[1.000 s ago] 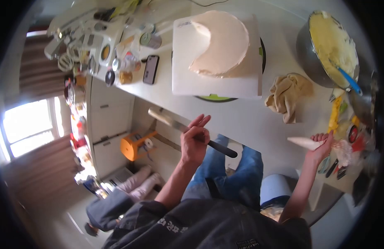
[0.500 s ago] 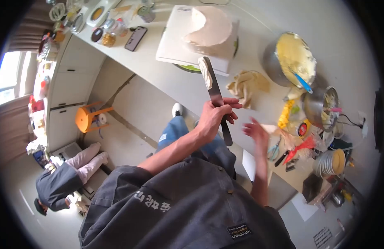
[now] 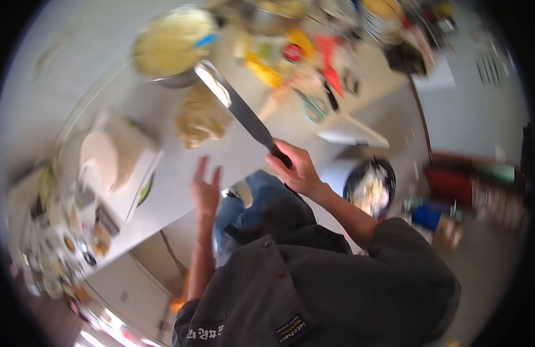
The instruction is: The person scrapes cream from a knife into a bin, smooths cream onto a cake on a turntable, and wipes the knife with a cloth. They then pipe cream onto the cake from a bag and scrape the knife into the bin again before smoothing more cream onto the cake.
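My right hand (image 3: 296, 168) is closed round the handle of an icing spatula (image 3: 247, 118). White cream clings to the tip of its long blade, which points up and left, near a metal bowl of pale yellow cream (image 3: 169, 49). My left hand (image 3: 205, 191) is raised at the table edge with its fingers apart, holding nothing. Left of that hand, a cream-covered cake (image 3: 100, 159) stands on a white board (image 3: 137, 179) with a green edge showing underneath. A crumpled tan cloth (image 3: 201, 118) lies between the cake and the bowl.
A second metal bowl (image 3: 273, 22), scissors (image 3: 314, 109), a red spatula-like tool (image 3: 330, 66) and yellow packaging (image 3: 262, 69) sit farther along the table. On the floor to the right is a dark bin (image 3: 370, 188). Jars and a phone (image 3: 107, 221) are at the left.
The icing spatula has passed from my left hand to my right. My left hand is now empty. The view has swung right, so the cake appears farther left.
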Available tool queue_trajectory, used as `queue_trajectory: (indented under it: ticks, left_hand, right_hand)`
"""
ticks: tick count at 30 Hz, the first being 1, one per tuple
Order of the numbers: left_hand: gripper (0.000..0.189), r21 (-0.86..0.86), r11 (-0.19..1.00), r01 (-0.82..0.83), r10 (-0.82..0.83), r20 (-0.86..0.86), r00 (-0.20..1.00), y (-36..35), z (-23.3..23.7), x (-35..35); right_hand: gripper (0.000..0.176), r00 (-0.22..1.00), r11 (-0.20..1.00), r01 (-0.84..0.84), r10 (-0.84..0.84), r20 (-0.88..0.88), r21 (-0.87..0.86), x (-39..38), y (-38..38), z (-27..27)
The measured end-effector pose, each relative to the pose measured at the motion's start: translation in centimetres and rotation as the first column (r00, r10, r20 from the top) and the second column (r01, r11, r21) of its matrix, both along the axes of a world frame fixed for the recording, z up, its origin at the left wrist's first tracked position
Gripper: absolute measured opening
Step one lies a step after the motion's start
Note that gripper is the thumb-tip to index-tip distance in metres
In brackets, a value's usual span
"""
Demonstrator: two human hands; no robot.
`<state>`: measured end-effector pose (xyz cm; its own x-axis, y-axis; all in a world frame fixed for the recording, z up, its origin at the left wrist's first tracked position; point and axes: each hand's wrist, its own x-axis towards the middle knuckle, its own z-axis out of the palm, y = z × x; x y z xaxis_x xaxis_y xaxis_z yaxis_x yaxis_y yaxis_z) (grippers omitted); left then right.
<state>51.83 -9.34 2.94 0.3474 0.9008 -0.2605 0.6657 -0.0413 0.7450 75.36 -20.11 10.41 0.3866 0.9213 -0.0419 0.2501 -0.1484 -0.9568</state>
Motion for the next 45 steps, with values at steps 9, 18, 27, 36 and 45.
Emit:
queue_trajectory:
  ticks: [9,18,27,36,45]
  left_hand:
    - [0.051,0.386,0.739,0.552,-0.396,-0.414,0.819,17.3,-16.2,1.3]
    - [0.059,0.287,0.687,0.668,-0.23,-0.786,0.574,3.7,-14.2,-3.2]
    - [0.058,0.327,0.807,0.492,-0.151,-0.69,0.708,-0.3,-12.6,-2.2]
    - [0.037,0.397,0.813,0.427,-0.124,-0.598,0.792,-2.0,-10.8,-0.6]
    - [0.032,-0.574,0.819,-0.025,0.355,0.473,0.806,-16.6,-5.0,-2.1]
  right_hand:
    - [0.048,0.376,0.426,0.848,-0.903,-0.209,-0.315,-8.0,-26.1,-7.8]
    - [0.033,-0.159,-0.173,0.985,-0.944,0.289,-0.025,0.1,-49.1,-16.6]
    - [0.044,0.285,-0.232,0.775,-0.702,0.653,-0.588,0.8,-58.1,-43.0]
    - [0.032,0.021,-0.099,0.923,-0.952,0.304,-0.371,1.1,-57.7,-33.0]
    - [0.027,0.701,0.664,0.672,-0.713,-0.007,-0.328,3.2,-41.7,-13.1]
